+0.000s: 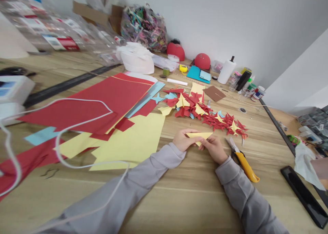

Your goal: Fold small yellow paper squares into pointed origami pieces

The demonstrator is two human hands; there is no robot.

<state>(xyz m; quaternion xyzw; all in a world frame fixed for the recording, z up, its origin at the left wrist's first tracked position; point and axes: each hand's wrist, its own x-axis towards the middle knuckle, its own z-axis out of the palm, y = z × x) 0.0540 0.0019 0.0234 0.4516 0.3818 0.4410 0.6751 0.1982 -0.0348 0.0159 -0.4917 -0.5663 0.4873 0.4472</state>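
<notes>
Between my two hands is a small piece of yellow paper, folded to a triangle with its long edge away from me. My left hand pinches its left part, thumb across the front. The fingers of my right hand close on its lower right side. Just beyond lies a heap of folded red, yellow and blue paper stars. To the right of my right hand rests a yellow utility knife with its blade out. Large yellow sheets lie to the left of my left hand.
Red sheets are stacked at left, crossed by a white cable. A black tray-like object lies at right. Along the back stand a stuffed clear bag, a white bottle and a yellow tape measure.
</notes>
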